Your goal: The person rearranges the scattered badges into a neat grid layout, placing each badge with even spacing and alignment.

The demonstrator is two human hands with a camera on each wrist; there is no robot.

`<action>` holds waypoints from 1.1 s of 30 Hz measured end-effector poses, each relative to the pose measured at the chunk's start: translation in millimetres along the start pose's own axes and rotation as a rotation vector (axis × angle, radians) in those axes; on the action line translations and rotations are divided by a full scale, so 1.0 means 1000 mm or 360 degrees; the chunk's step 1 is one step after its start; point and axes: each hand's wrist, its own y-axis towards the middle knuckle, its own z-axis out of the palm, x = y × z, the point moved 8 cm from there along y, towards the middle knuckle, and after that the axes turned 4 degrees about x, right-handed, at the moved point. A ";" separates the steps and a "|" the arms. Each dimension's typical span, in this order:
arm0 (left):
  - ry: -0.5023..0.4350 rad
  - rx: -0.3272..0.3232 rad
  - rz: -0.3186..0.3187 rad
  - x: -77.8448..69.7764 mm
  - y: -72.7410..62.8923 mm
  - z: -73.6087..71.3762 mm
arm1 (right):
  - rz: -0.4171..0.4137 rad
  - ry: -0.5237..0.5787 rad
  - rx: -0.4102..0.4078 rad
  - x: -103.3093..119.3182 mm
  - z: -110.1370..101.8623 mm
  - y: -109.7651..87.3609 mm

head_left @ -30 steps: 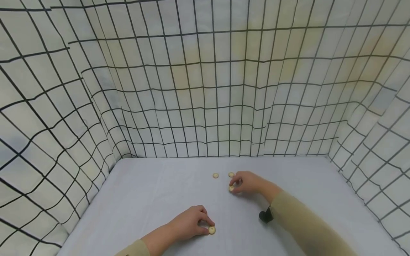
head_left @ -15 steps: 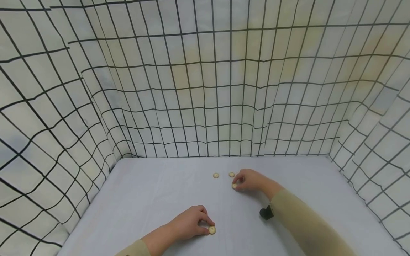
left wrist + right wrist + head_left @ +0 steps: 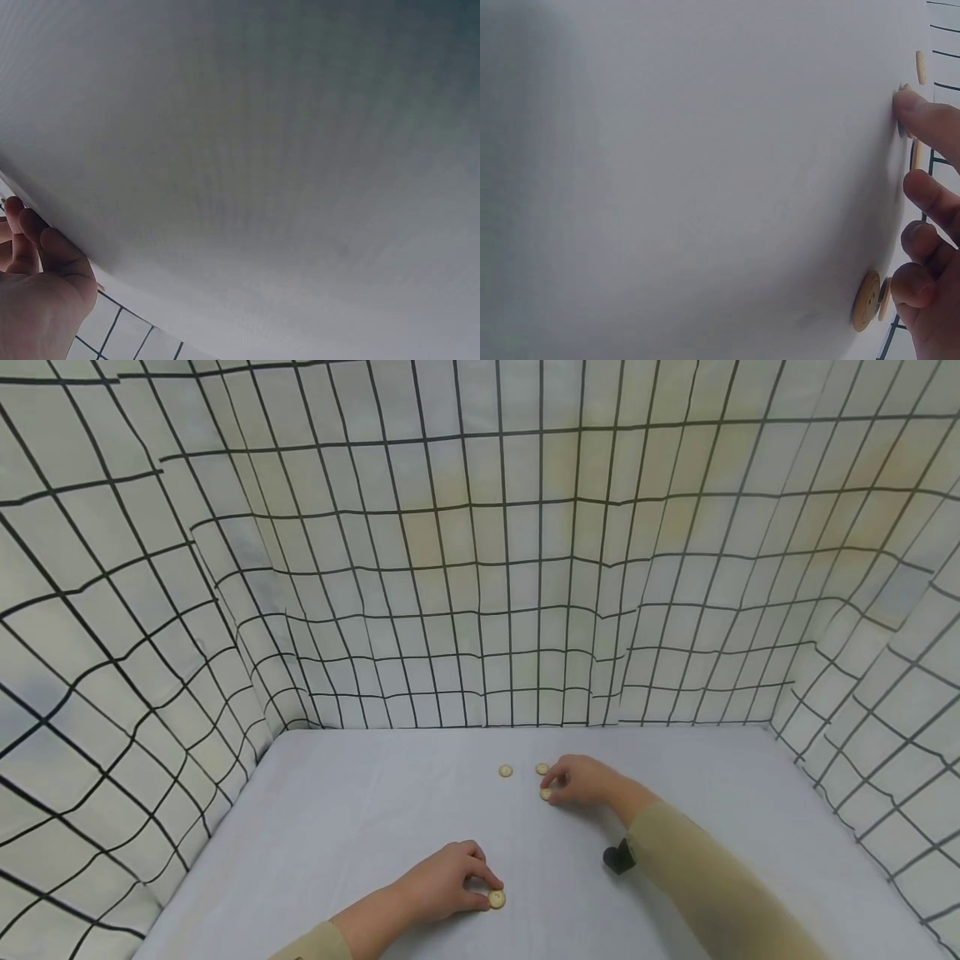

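My left hand (image 3: 448, 883) lies near the front of the white table and pinches a pale, round wooden button (image 3: 497, 899) between thumb and finger. Farther off, my right hand (image 3: 585, 781) holds a second such button (image 3: 546, 794) by its edge. Just beyond those right fingers another button (image 3: 542, 768) lies flat, with one more button (image 3: 506, 771) to its left. In the right wrist view, the thumb touches a button's edge, and a button with small dark marks (image 3: 867, 301) lies below the curled fingers. The left wrist view hides what the left hand (image 3: 41, 300) holds.
A white cloth covers the table (image 3: 360, 810). White walls (image 3: 450, 568) with a black grid of lines stand at the back and both sides. A small black device (image 3: 619, 857) sits under the right wrist.
My right hand has slid its button slightly away from me, towards the far buttons, with a small sideways shift. The left hand and its button have stayed in place.
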 end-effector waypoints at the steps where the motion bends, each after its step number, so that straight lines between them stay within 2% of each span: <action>1: -0.0001 0.0001 0.0000 0.000 0.000 0.000 | 0.0003 0.0003 0.0002 0.000 0.000 0.000; 33: 0.0035 -0.0006 0.0019 -0.002 0.000 0.001 | 0.0054 0.0047 -0.0043 -0.006 -0.001 0.002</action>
